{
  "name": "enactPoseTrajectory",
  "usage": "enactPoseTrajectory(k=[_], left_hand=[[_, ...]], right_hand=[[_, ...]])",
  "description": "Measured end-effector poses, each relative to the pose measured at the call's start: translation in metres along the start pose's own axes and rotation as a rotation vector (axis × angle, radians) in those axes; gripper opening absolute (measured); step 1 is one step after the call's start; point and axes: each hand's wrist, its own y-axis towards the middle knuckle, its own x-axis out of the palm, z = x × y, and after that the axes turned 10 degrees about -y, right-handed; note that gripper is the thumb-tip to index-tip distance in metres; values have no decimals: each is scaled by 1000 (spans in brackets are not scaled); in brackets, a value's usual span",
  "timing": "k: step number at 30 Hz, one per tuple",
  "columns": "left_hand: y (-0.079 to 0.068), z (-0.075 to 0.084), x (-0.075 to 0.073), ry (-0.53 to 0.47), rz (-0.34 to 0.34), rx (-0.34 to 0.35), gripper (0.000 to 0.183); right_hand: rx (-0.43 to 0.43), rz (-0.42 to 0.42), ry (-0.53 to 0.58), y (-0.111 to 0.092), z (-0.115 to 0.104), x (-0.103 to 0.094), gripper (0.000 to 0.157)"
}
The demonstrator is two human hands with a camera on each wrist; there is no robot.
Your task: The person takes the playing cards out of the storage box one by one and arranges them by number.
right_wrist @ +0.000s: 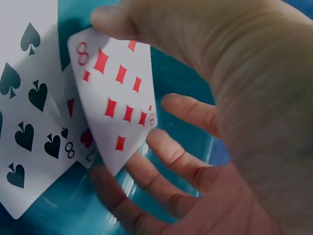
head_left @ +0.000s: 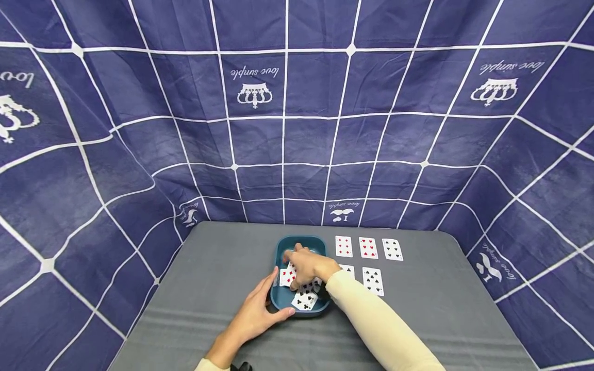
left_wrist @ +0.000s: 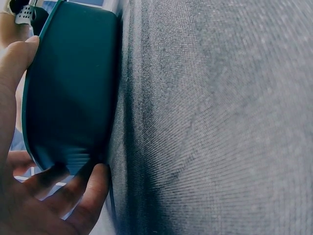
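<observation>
My left hand (head_left: 254, 315) grips the near-left corner of a blue-green plastic tray (head_left: 275, 301), the thumb on its rim and the fingers spread along its outer wall (left_wrist: 73, 83). My right hand (head_left: 306, 265) reaches down into the tray among loose playing cards. In the right wrist view, its thumb and fingertips hold an eight of diamonds (right_wrist: 113, 98) by opposite edges, the card tilted. Beside it lies an eight of spades (right_wrist: 29, 132), partly over other cards. Nearer me in the tray is a black-suited card (head_left: 303, 301); a red diamond card (head_left: 286, 277) lies at the left.
Right of the tray, face-up cards lie in two rows on the grey cloth (head_left: 209, 278): a diamond card (head_left: 344, 246), a heart card (head_left: 368, 248) and a black card (head_left: 392, 249) behind, another black card (head_left: 373, 281) in front. My right sleeve (head_left: 371, 319) partly hides one card (head_left: 348, 269).
</observation>
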Motion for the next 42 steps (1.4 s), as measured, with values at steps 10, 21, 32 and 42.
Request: enactPoseTrajectory(k=[10, 21, 32, 42], left_hand=[[7, 3, -4, 38, -9, 8, 121], [13, 2, -18, 28, -11, -5, 124], [16, -3, -12, -6, -23, -13, 124], [10, -1, -4, -22, -24, -28, 125]], right_hand=[[-53, 155, 131, -29, 13, -10, 78], [-72, 282, 155, -69, 29, -21, 81], [-64, 355, 116, -120, 47, -8, 76], [-47, 383, 80, -162, 56, 20, 61]])
